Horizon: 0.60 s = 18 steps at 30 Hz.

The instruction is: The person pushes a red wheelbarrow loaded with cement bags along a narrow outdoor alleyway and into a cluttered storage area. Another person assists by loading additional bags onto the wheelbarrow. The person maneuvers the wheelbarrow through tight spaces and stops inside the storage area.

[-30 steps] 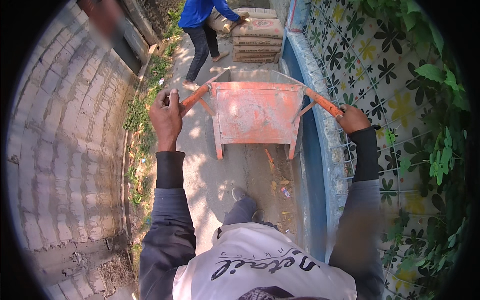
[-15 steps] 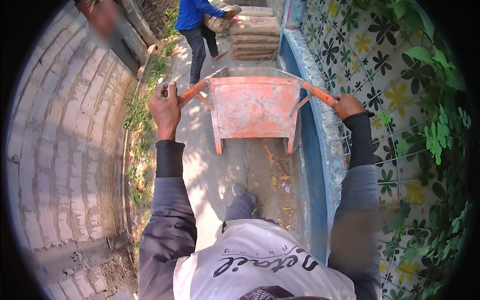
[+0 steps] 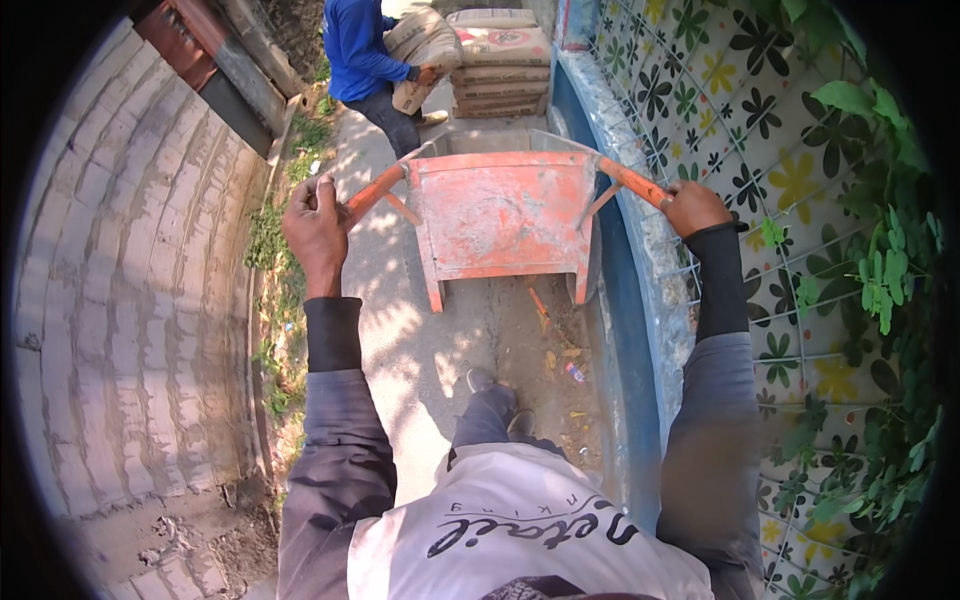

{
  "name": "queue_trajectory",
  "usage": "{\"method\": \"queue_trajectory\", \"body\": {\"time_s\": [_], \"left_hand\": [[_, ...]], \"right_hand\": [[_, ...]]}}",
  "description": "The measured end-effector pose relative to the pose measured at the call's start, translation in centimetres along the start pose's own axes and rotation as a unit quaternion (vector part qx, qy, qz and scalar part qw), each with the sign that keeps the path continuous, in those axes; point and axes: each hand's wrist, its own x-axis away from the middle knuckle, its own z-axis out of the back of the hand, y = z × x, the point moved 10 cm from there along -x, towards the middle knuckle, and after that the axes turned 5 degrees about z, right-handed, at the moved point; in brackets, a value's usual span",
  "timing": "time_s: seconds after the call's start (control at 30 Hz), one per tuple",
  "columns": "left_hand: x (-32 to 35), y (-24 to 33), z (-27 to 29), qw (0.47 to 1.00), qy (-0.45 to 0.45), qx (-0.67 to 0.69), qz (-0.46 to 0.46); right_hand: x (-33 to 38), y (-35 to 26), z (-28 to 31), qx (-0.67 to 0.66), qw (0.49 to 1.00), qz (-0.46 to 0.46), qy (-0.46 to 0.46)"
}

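Observation:
An orange wheelbarrow [image 3: 505, 215], scuffed and smeared with grey, stands before me with its back panel and two legs toward me. My left hand [image 3: 315, 225] is closed at the end of its left handle [image 3: 375, 195], thumb raised on top. Round the right handle [image 3: 635, 183] my right hand [image 3: 696, 208] is wrapped, close to the blue wall. Beyond the tray, a person in a blue top [image 3: 355, 50] bends and holds a brown paper sack [image 3: 422, 48] in both arms. Most of the tray's inside is hidden by the back panel.
A stack of sacks [image 3: 500, 75] stands at the far end of the path. On the left runs a grey block wall [image 3: 140, 270] with a weedy strip [image 3: 280, 240]. A low blue wall [image 3: 630, 330] and a flower-patterned fence [image 3: 780, 200] with leafy vines [image 3: 885, 270] line the right.
The person in blue has bent lower and brought the sack away from the stack, left toward the wheelbarrow. My left hand has shifted slightly left and down; the wheelbarrow has barely moved.

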Motion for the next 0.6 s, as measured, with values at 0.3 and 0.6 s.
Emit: {"method": "queue_trajectory", "body": {"time_s": [0.3, 0.6], "left_hand": [[-0.4, -0.7, -0.1, 1.000, -0.002, 0.010, -0.003], [-0.3, -0.2, -0.2, 0.999, 0.001, -0.020, -0.025]], "right_hand": [[-0.1, 0.4, 0.0, -0.011, 1.000, -0.003, 0.008], [-0.2, 0.6, 0.0, -0.019, 1.000, -0.007, 0.012]]}}
